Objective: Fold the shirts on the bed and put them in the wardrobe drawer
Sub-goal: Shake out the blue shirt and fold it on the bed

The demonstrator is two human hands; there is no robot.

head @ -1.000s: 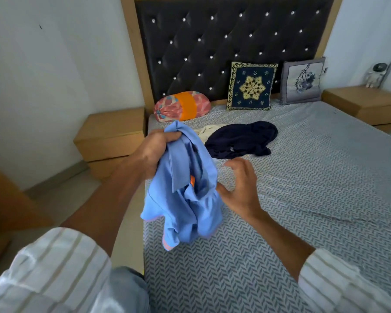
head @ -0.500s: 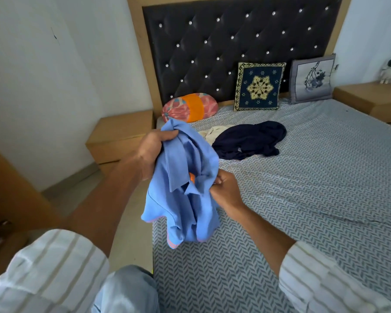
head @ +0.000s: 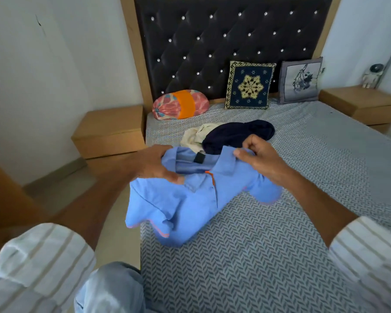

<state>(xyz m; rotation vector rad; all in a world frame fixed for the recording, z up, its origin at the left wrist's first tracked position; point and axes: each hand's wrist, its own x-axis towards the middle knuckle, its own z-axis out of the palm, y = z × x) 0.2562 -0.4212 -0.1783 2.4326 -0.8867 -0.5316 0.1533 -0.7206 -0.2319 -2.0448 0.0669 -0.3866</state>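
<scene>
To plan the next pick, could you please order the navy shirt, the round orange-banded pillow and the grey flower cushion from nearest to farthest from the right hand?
From the right hand:
1. Navy shirt, just behind it.
2. Round orange-banded pillow, back left by the headboard.
3. Grey flower cushion, back right against the headboard.

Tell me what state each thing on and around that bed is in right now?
Blue shirt: unfolded, held up at the collar.
Left hand: grips the shirt.
Right hand: pinches the collar.
Navy shirt: crumpled on the bed.
Cream shirt: crumpled, partly under the navy one.
Bedside cabinets: drawers closed.
</scene>
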